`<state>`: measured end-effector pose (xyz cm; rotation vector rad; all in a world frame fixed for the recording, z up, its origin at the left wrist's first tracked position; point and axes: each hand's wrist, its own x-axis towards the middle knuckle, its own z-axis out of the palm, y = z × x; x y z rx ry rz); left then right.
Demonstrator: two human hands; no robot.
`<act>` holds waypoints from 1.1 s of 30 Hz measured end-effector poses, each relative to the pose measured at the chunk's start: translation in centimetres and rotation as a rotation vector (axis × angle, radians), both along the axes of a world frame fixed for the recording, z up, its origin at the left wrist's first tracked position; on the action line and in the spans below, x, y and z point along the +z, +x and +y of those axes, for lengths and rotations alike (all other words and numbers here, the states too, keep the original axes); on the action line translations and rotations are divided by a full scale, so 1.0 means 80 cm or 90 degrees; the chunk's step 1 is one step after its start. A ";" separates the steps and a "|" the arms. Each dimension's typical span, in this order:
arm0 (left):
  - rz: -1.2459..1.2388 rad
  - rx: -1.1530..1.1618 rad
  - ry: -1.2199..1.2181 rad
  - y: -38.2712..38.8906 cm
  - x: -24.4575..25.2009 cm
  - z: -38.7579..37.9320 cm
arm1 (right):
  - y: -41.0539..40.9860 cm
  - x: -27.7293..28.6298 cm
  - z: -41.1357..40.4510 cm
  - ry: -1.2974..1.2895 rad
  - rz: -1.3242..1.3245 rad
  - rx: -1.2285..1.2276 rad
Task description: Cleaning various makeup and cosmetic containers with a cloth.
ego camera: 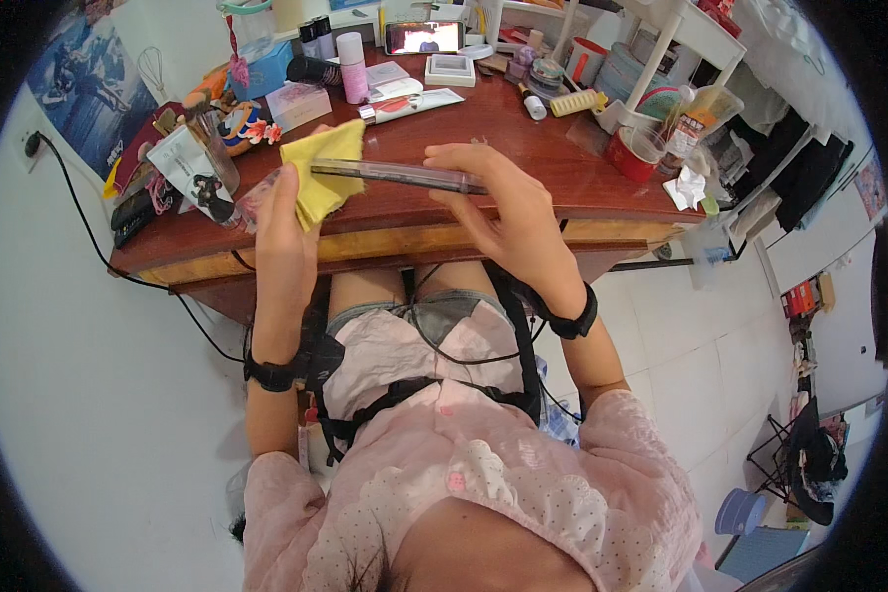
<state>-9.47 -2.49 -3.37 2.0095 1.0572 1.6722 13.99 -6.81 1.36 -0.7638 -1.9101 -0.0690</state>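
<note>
My left hand (277, 237) is raised above the front edge of the desk and grips a yellow cloth (325, 196), pinched against the thumb. From the right, my right hand (514, 203) holds a thin flat device (403, 175), seen almost edge-on; it looks like a phone in a clear case. The device's left end meets the cloth, and its broad faces are mostly out of sight. Both the cloth and the device are held up off the reddish-brown wooden desk (414, 214).
A phone (424, 38) with a lit screen stands at the back. Near it are a pink spray bottle (352, 68), a white tube (414, 105) and a yellow comb-like item (577, 103). A white pouch (191, 172) stands left; a red tub (634, 153) sits right, beside a white shelf rack (655, 59).
</note>
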 end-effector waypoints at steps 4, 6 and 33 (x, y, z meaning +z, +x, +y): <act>-0.270 -0.310 -0.211 0.022 0.018 -0.009 | 0.004 0.000 0.002 0.004 -0.008 0.022; -0.018 -0.192 -0.090 0.026 0.018 -0.011 | 0.001 0.001 0.001 0.031 0.001 0.028; 0.075 -0.274 -0.011 0.075 0.040 -0.069 | -0.012 -0.025 0.003 0.006 -0.052 -0.112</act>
